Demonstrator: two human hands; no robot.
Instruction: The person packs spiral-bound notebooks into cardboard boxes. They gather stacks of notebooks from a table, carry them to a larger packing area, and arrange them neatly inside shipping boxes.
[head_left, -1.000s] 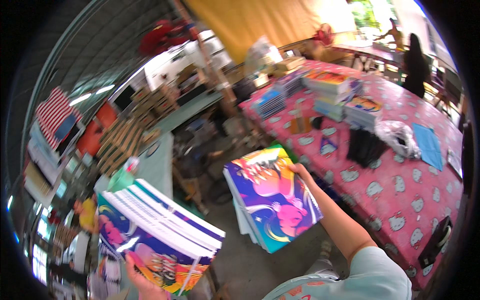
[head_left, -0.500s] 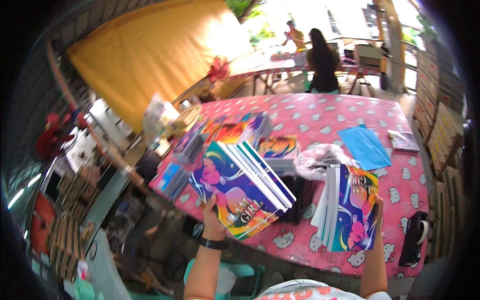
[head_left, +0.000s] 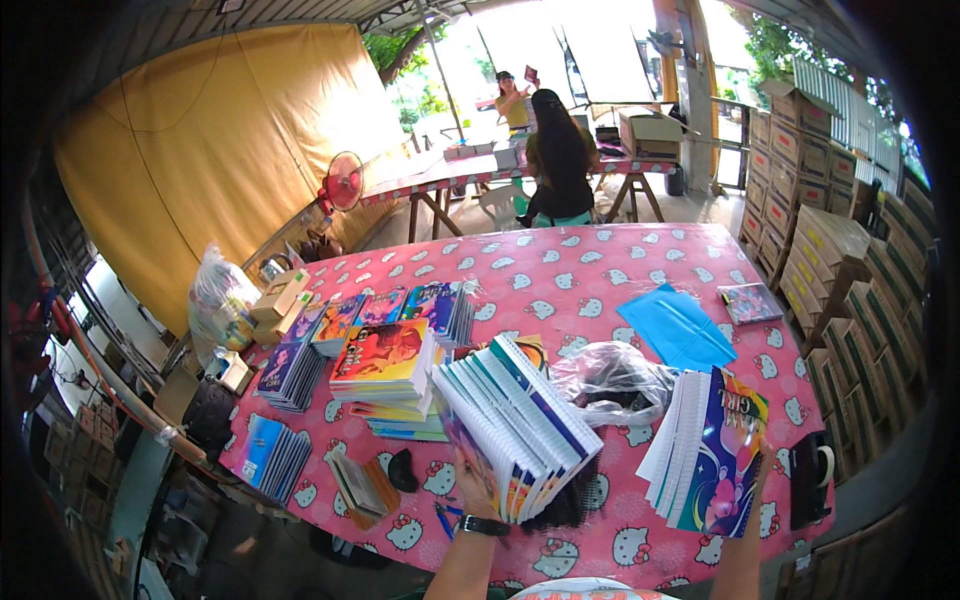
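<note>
My left hand [head_left: 474, 487], with a black watch on its wrist, grips a thick stack of spiral-bound notebooks [head_left: 520, 425] over the table's near side. The stack is tilted, its white coil edges facing up. On the right, my right hand [head_left: 763, 470] clasps the outer side of a thinner stack of notebooks [head_left: 725, 455] with purple, pink and yellow covers. Its fingers are mostly hidden behind the stack. Black bristle-like material [head_left: 572, 503] shows under the left stack. Between the two stacks, farther back, lies a clear plastic bag [head_left: 615, 380] with something dark in it.
Piles of colourful notebooks [head_left: 385, 360] cover the left of the pink patterned table [head_left: 600, 262]. A blue sheet [head_left: 680, 328], a wrapped pack [head_left: 750, 303] and a black tape dispenser [head_left: 808, 485] lie to the right. Cartons [head_left: 800, 170] stand beyond. Two people are at a far table.
The left stack has turned from cover-up to coil edges up. My view has shifted, bringing more of the left piles into sight. Both hands keep their notebooks.
</note>
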